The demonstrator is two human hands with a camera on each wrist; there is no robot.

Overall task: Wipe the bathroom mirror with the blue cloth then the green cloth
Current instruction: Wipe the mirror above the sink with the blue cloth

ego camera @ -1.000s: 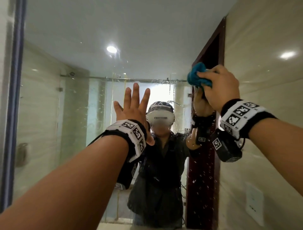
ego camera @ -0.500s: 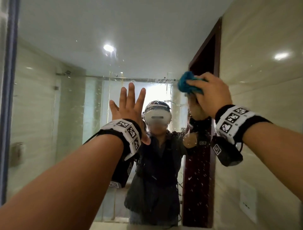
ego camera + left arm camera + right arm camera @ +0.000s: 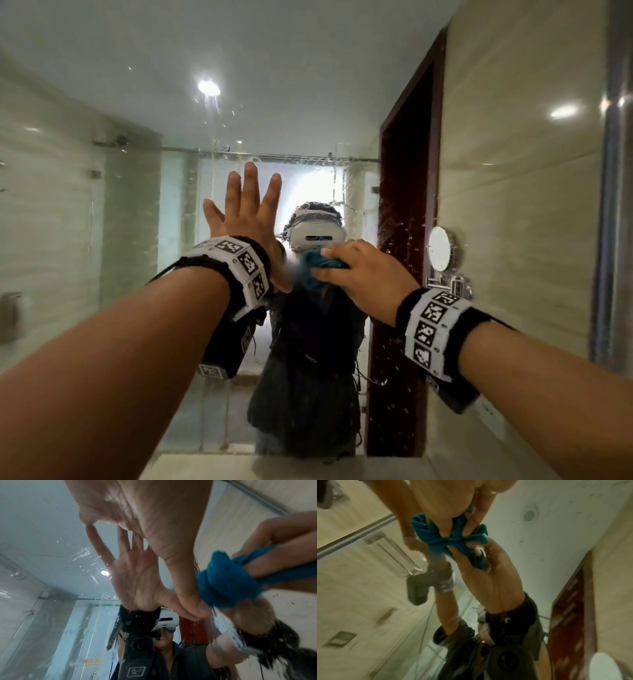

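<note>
The bathroom mirror [image 3: 102, 240] fills the wall ahead, its glass speckled with droplets and streaks around the middle. My right hand [image 3: 363, 277] grips a bunched blue cloth [image 3: 317, 270] and presses it against the glass at mid height. The left wrist view shows the blue cloth [image 3: 226, 582] wadded in the right hand's fingers, close to my left thumb. The right wrist view shows the blue cloth [image 3: 453, 539] meeting its own reflection. My left hand [image 3: 246, 219] lies flat on the mirror, fingers spread, just left of the cloth. No green cloth is in view.
A round magnifying mirror [image 3: 440, 251] on a chrome arm is mounted at the right. The mirror's metal frame edge [image 3: 609, 205] runs down the far right. Reflected are a dark red door frame [image 3: 404, 240], a glass shower screen and a person wearing a headset.
My right hand has swept the blue cloth down and to the left, from the upper right of the glass to beside my left hand. The left hand stays flat on the mirror.
</note>
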